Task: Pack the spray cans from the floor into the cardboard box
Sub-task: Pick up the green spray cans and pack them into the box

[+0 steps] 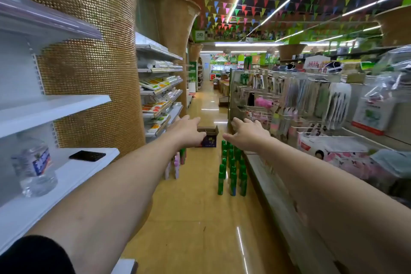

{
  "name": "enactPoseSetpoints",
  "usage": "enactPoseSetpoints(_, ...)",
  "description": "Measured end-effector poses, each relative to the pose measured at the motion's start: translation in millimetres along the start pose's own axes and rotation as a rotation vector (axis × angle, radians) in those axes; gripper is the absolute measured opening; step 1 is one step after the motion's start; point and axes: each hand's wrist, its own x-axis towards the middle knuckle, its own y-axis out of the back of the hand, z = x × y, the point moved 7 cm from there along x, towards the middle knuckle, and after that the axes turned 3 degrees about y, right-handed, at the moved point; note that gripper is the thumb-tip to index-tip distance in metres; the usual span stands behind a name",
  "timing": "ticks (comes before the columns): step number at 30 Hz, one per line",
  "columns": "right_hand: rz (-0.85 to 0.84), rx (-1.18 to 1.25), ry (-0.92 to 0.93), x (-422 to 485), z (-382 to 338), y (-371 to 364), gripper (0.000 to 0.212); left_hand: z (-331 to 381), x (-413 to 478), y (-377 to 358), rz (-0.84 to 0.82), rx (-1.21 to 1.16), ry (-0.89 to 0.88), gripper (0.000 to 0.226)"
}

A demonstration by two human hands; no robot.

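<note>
Several green spray cans (232, 171) stand upright in rows on the yellow floor, along the base of the right-hand shelf. A smaller group of pink and white cans (175, 165) stands to their left. Farther down the aisle sits an open cardboard box (210, 137) with a dark printed front. Both my arms stretch forward at about the same height. My left hand (189, 131) is spread flat and covers the box's left side in the view. My right hand (248, 133) hovers with straight fingers above the far end of the green cans. Neither hand holds anything.
White shelves (66, 104) on the left carry a water bottle (34, 165) and a black phone (87, 155). A gold mosaic pillar (95, 62) stands behind them. Racks of hanging goods (311, 100) line the right side, and cartons (223, 100) sit far down the aisle.
</note>
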Motion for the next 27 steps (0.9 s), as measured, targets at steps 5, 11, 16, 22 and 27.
enactPoseSetpoints(5, 0.01, 0.03, -0.033, 91.5, -8.7, -11.6, 0.084, -31.6, 98.1, -10.7, -0.041, 0.007, 0.026, 0.07)
enactPoseSetpoints(11, -0.016, -0.006, -0.08, 194.0, 0.0, -37.7, 0.083, -48.2, 200.7, -28.4, -0.055, 0.004, -0.025, 0.069)
enactPoseSetpoints(16, -0.041, -0.011, -0.112, 279.7, 16.5, -66.3, 0.083, -63.4, 281.8, -59.6, -0.089, -0.024, -0.026, 0.068)
enactPoseSetpoints(22, -0.011, 0.005, -0.086, 396.8, 45.0, -90.5, 0.082, -78.5, 392.2, -97.6, -0.063, 0.023, 0.009, 0.071)
enactPoseSetpoints(27, -0.006, 0.013, -0.061, 513.7, 74.3, -97.8, 0.082, -83.3, 509.9, -116.7, -0.057, 0.034, 0.061, 0.073)
